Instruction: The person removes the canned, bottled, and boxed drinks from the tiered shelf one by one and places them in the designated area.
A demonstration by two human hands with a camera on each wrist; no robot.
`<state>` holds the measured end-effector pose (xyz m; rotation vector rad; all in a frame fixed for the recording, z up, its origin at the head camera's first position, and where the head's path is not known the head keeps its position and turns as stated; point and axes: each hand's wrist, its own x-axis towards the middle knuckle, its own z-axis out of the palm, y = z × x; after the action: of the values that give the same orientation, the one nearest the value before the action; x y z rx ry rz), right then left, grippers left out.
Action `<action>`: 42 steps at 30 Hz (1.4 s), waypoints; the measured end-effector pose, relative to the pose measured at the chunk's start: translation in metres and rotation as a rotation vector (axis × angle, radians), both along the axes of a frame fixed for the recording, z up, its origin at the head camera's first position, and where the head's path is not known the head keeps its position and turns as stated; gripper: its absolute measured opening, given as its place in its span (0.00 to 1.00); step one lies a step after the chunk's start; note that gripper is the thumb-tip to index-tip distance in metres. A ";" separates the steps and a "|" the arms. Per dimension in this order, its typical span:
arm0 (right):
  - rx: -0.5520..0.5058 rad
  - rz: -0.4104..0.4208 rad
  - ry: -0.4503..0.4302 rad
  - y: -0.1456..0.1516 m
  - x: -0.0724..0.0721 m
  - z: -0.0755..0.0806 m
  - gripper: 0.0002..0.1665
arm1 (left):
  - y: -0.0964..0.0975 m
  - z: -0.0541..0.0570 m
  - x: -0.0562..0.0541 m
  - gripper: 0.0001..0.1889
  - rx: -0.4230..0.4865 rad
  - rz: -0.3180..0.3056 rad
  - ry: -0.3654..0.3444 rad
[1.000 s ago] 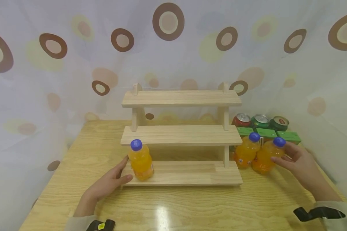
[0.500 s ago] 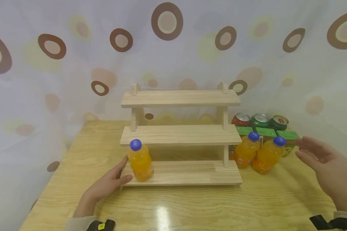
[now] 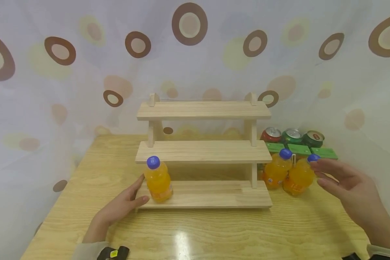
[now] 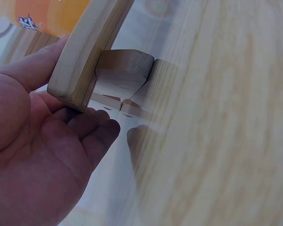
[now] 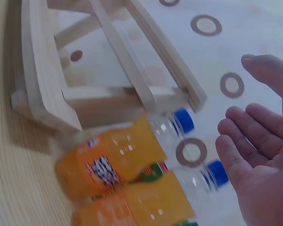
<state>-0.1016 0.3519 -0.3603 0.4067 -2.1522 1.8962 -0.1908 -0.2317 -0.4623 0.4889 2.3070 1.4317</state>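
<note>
A three-tier wooden shelf [image 3: 214,194] stands on the table. My left hand [image 3: 120,207] grips the left end of its bottom board [image 4: 80,56], thumb on top and fingers below. Beside that thumb, an orange drink bottle [image 3: 158,184] with a blue cap stands upright on the bottom tier. To the right of the shelf, two more such bottles stand side by side, a left one [image 3: 275,171] and a right one [image 3: 297,177]. My right hand [image 3: 352,189], fingers loosely extended, is beside the right bottle and partly covers it in the head view; the right wrist view shows nothing held.
Behind the two bottles is a row of green cartons [image 3: 299,148]. Farther back stand a red can [image 3: 271,135] and two green cans, one at the middle [image 3: 291,135] and one at the right [image 3: 313,138]. A patterned curtain [image 3: 195,65] hangs behind the table [image 3: 230,231].
My right hand has let go of the right bottle, drawn back to the right, then come partly back toward it. The left hand and the shelf have stayed put.
</note>
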 end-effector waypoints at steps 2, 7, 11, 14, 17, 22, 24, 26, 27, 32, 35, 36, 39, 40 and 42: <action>-0.007 0.066 0.010 -0.010 -0.003 0.001 0.29 | 0.000 0.000 0.000 0.46 -0.003 0.004 -0.004; -0.008 0.193 0.012 -0.039 -0.016 0.001 0.27 | 0.000 0.000 0.001 0.46 -0.024 0.016 -0.007; -0.012 0.256 0.013 -0.064 -0.028 0.001 0.27 | 0.000 0.001 0.001 0.46 -0.030 0.021 -0.009; -0.018 0.311 0.016 -0.081 -0.037 -0.002 0.28 | 0.000 0.001 0.001 0.46 -0.027 0.021 -0.010; -0.014 0.327 0.001 -0.100 -0.045 -0.006 0.28 | 0.000 0.002 0.001 0.46 -0.025 0.024 -0.009; -0.003 0.337 -0.005 -0.131 -0.056 -0.011 0.27 | 0.000 0.002 0.001 0.47 -0.021 0.026 -0.013; 0.000 0.352 -0.012 -0.143 -0.061 -0.012 0.28 | 0.000 0.001 0.001 0.47 -0.019 0.023 -0.014; 0.005 0.369 -0.031 -0.154 -0.065 -0.012 0.28 | 0.000 0.001 0.001 0.47 -0.016 0.021 -0.013; 0.004 0.379 -0.033 -0.159 -0.067 -0.012 0.28 | -0.001 0.001 0.001 0.46 -0.015 0.019 -0.011; -0.018 0.428 -0.036 -0.186 -0.077 -0.014 0.29 | 0.000 0.002 0.001 0.47 -0.020 0.016 0.004; -0.041 0.453 -0.043 -0.203 -0.083 -0.016 0.30 | 0.000 0.003 0.001 0.46 -0.025 0.020 0.006; -0.045 0.457 -0.046 -0.208 -0.084 -0.017 0.31 | 0.000 0.003 0.001 0.46 -0.026 0.020 0.006; -0.072 0.475 -0.083 -0.224 -0.086 -0.018 0.32 | 0.000 0.002 0.001 0.46 -0.013 0.014 0.002; -0.078 0.478 -0.095 -0.229 -0.086 -0.018 0.32 | 0.000 0.002 0.001 0.46 -0.007 0.011 -0.001; -0.083 0.485 -0.110 -0.238 -0.088 -0.018 0.32 | 0.000 0.002 0.001 0.46 0.001 0.008 -0.004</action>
<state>-0.1893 0.1135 -0.3784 0.8952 -2.1760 2.2936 -0.1896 -0.2318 -0.4601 0.4772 2.3078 1.4369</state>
